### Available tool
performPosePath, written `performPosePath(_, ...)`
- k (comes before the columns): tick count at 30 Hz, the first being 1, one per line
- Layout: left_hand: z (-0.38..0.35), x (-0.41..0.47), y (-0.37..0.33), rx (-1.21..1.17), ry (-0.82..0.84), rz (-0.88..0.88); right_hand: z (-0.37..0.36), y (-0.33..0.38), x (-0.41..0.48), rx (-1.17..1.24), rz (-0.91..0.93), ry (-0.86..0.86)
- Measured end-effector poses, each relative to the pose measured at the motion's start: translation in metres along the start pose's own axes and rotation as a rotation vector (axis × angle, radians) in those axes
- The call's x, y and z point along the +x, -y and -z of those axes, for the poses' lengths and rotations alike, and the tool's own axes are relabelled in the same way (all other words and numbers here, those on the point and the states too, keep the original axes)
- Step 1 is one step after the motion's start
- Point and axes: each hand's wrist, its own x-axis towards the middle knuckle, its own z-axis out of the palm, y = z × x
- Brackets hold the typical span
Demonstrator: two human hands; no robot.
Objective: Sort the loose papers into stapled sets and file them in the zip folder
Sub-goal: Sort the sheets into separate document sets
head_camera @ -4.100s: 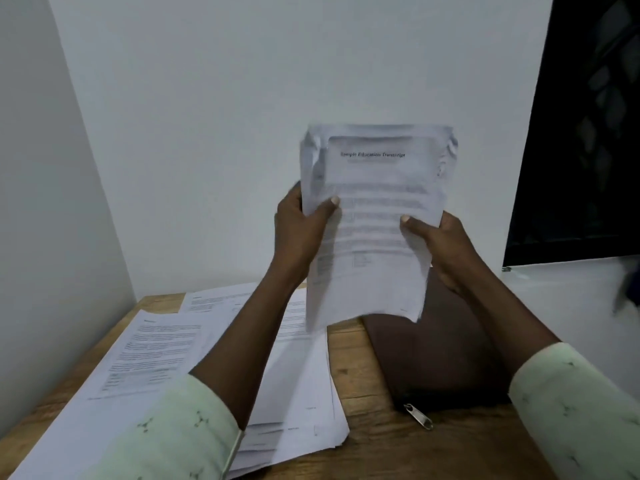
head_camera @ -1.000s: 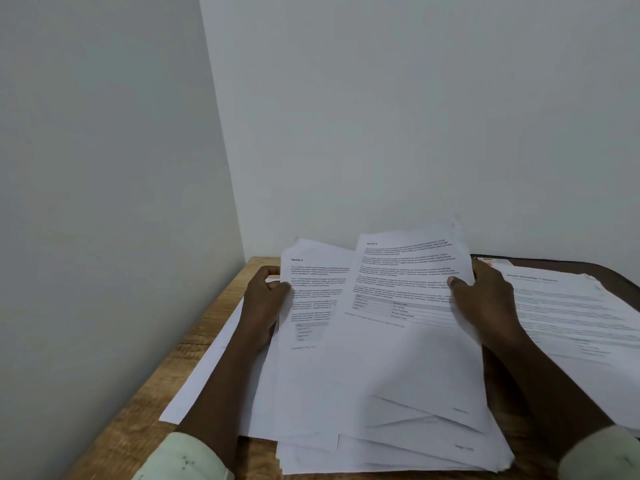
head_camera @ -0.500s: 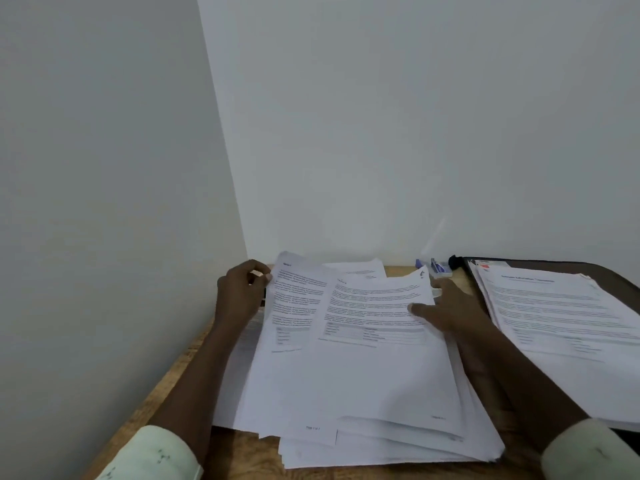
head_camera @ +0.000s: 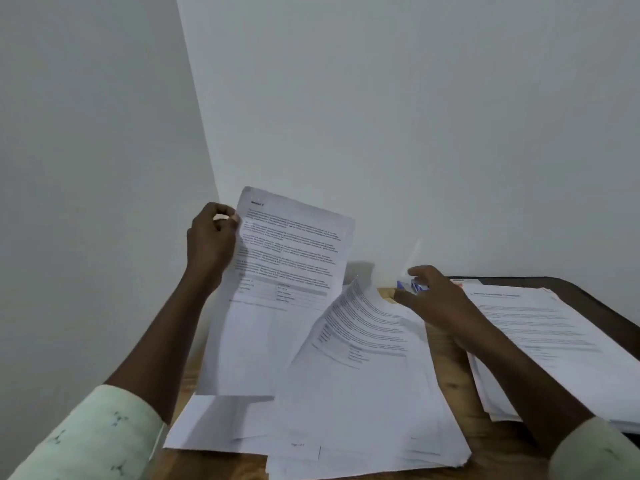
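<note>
Lifting one printed sheet [head_camera: 287, 289] up off the loose pile [head_camera: 363, 403], flat there half a second ago. Pinching its upper left edge between thumb and fingertips of the left hand [head_camera: 211, 240], letting it hang nearly upright. Reaching with the right hand [head_camera: 436, 299], fingers spread and gripping nothing, over a curling page [head_camera: 367, 320] towards a small blue-and-white object [head_camera: 414, 285] by the wall [head_camera: 415, 133], too blurred for naming. Resting a squared stack [head_camera: 554, 341] on the dark zip folder [head_camera: 595, 299] at the right of the wooden tabletop [head_camera: 450, 386].

Risking, probably, a slide: dragging the forearm across slick, fanned paper, nudging pages off the near edge or muddling sets. Risking also a crease or tear at that single pinched edge, thin limp paper bowing under its own weight.

Showing matte white sheets with grey text blocks and small tables, warm grainy wood, and a smooth rounded folder corner.
</note>
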Motion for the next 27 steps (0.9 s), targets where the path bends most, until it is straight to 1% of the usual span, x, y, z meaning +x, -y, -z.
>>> performPosePath(3, -0.005, -0.009, 0.009, -0.090, 0.037, 0.086, -0.005, 0.011, -0.006, 0.264, -0.041, 0.091)
performPosePath(5, -0.007, -0.017, 0.013, -0.105, 0.052, 0.100, -0.015, 0.010, -0.007, 0.390, -0.069, 0.152)
performPosePath(8, -0.001, -0.019, 0.001, -0.080, -0.009, 0.002, -0.033, 0.016, -0.013, 0.445, -0.031, 0.269)
performPosePath(11, 0.014, -0.006, -0.028, -0.117, -0.047, -0.120, -0.042, 0.028, -0.016, 0.487, 0.022, 0.313)
performPosePath(13, 0.025, 0.003, -0.049, -0.171, -0.050, -0.146, -0.041, 0.042, -0.016, 0.573, 0.069, 0.350)
performPosePath(16, 0.036, 0.014, -0.069, -0.192, -0.071, -0.130, -0.033, 0.067, -0.018, 0.699, 0.156, 0.373)
performPosePath(19, 0.035, 0.016, -0.076, -0.195, -0.012, -0.107, -0.025, 0.083, -0.016, 0.706, 0.216, 0.322)
performPosePath(21, 0.031, 0.013, -0.076, -0.215, -0.008, -0.102, -0.022, 0.089, -0.013, 0.748, 0.187, 0.264)
performPosePath(23, 0.029, 0.011, -0.079, -0.294, 0.024, -0.074, -0.020, 0.093, -0.009, 0.871, 0.151, 0.184)
performPosePath(25, 0.029, 0.008, -0.082, -0.458, 0.124, 0.022, -0.016, 0.098, -0.002, 1.036, 0.122, 0.090)
performPosePath(26, 0.027, 0.007, -0.080, -0.541, 0.157, 0.093, -0.012, 0.097, 0.004, 1.103, 0.112, 0.015)
performPosePath(27, 0.025, 0.006, -0.073, -0.578, 0.175, 0.161, -0.007, 0.097, 0.010, 1.103, 0.091, -0.096)
